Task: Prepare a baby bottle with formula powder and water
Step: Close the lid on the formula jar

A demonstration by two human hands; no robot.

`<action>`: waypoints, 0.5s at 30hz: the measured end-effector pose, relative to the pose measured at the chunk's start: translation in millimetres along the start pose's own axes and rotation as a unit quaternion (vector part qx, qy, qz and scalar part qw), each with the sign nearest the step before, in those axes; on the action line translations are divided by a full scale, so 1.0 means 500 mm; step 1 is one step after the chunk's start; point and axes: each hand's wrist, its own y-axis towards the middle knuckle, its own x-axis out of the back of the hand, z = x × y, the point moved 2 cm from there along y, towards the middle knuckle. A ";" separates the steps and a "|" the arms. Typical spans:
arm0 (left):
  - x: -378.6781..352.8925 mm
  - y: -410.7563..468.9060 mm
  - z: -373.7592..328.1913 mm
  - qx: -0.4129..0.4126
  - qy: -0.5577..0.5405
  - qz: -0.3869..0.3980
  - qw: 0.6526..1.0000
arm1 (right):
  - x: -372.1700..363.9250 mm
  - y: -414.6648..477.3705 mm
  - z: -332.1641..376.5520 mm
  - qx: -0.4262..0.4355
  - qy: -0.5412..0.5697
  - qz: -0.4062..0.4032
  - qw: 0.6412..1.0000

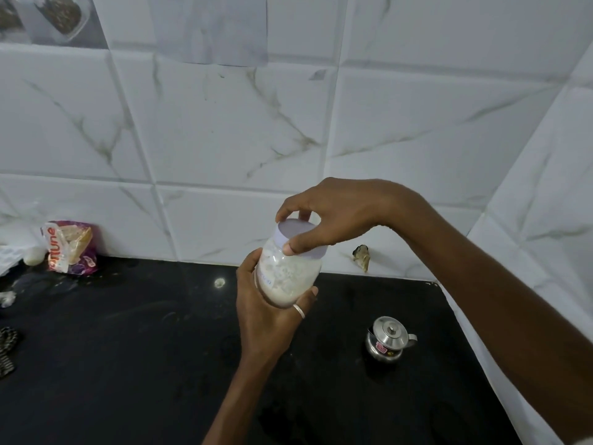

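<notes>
Head view: the jar [286, 277] of white powder is partly hidden, its base and left side sunk in the left hand [266, 311], and its label is too blurred to read. That hand grips the jar from below, above the black counter [134, 342]. The right hand [337, 213] arches over it, thumb and fingertips pinching the pale lid [298, 234]. The jar's long axis is near upright, with the lid end tipped slightly right.

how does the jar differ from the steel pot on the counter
The jar is see-through, showing white powder; the steel pot is shiny metal. The jar is held up, tilted; the pot stands on the counter. The jar's lid is flat, the pot's domed with a knob. Both are lidded.
</notes>
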 end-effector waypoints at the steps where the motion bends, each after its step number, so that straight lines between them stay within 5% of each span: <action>1: 0.000 -0.001 -0.001 -0.007 0.006 -0.007 1.000 | -0.005 0.001 0.001 -0.016 0.003 -0.007 1.000; 8: 0.009 0.034 0.017 0.021 0.002 0.107 0.994 | -0.017 0.003 0.008 -0.029 -0.047 -0.030 0.998; 15: 0.058 0.055 -0.007 0.089 -0.155 0.264 0.948 | -0.014 -0.031 0.012 0.129 0.100 -0.040 0.986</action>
